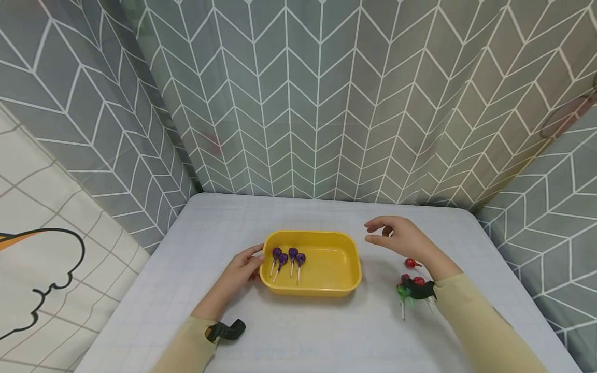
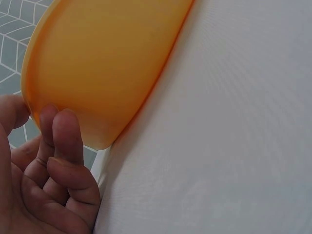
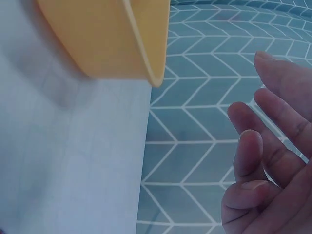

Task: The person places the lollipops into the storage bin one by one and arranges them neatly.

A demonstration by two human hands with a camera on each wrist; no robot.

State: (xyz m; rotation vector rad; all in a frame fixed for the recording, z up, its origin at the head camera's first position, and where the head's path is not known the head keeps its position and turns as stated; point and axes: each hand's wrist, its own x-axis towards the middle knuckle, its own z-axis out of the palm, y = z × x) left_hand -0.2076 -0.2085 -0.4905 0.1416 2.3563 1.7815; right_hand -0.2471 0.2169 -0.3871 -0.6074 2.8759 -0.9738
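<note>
Green lollipop near, held yellow tray beyond
The left hand grasps the tray's end; a light hold should leave the purple lollipops inside, at left, undisturbed. Past a red lollipop, the right hand hovers, fingers released; pinching single lollipops seems tidiest.

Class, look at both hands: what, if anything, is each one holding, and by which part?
The left hand holds the yellow tray by its left end; the right hand holds nothing.
</note>
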